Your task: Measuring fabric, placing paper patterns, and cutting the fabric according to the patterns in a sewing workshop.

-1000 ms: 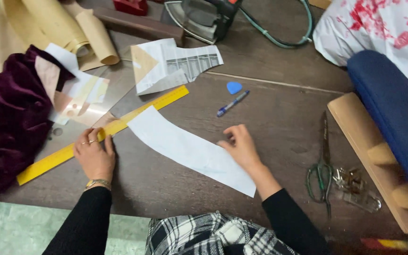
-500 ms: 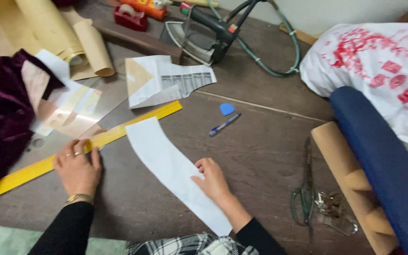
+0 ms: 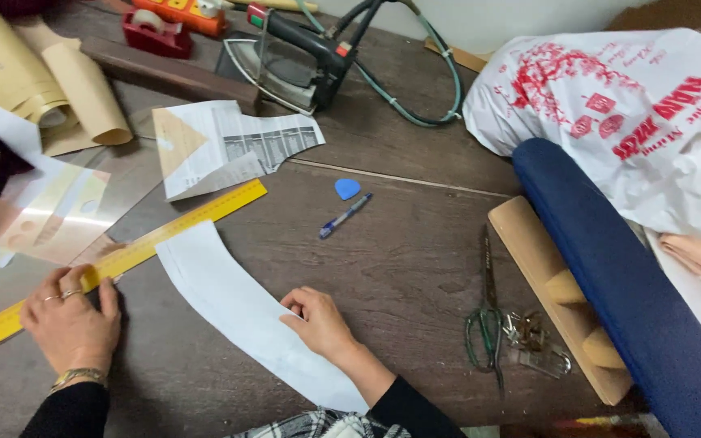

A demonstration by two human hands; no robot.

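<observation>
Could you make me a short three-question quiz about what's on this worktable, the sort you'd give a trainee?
1. True or false: the left hand rests on the yellow ruler.
2. What does the right hand press on? A) the scissors B) the curved white paper pattern piece C) the pen
3. Which small blue thing lies just above the pen?

Key
1. True: its fingers lie on the ruler's lower part.
2. B: the fingers rest flat on the paper, which lies on the dark wooden table.
3. The blue tailor's chalk, below the black iron.
</observation>
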